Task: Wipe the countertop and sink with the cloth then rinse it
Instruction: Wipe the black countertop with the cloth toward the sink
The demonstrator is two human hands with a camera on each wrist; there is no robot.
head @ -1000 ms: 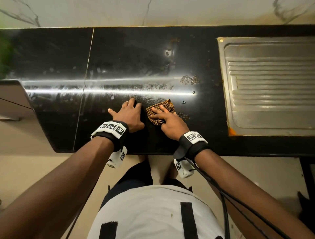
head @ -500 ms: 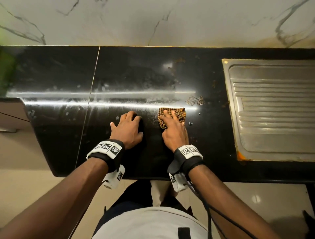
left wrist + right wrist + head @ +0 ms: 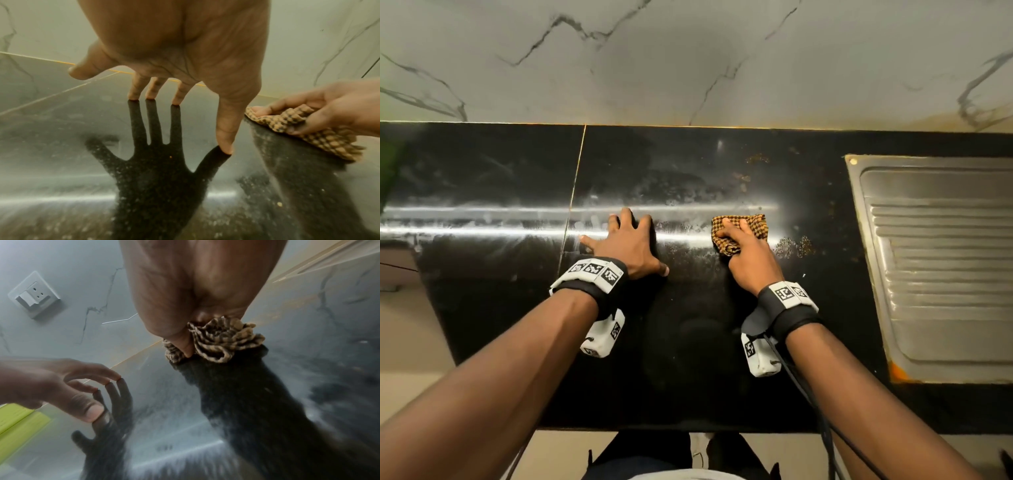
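A brown-and-black checked cloth [image 3: 742, 230] lies bunched on the glossy black countertop [image 3: 688, 342]. My right hand [image 3: 748, 251] grips the cloth [image 3: 222, 340], thumb and fingers curled round its folds, and presses it onto the stone. My left hand [image 3: 628, 241] rests a little to the left with spread, straight fingers [image 3: 176, 95], only the fingertips and thumb touching the countertop [image 3: 61, 146]. The cloth [image 3: 308, 129] also shows at the right of the left wrist view. The steel sink's ribbed drainboard [image 3: 945, 267] is set into the counter on the right.
Brown crumbs and stains [image 3: 796, 245] sit just right of the cloth, with more specks [image 3: 756, 159] near the back. A marble wall [image 3: 688, 61] rises behind the counter, carrying a socket [image 3: 34, 295]. A seam [image 3: 573, 192] splits the counter left of centre. The floor lies below the front edge.
My right hand has slid the cloth to the right and away from me, widening the gap to the left hand. The left hand stays planted. The head view has shifted toward the wall.
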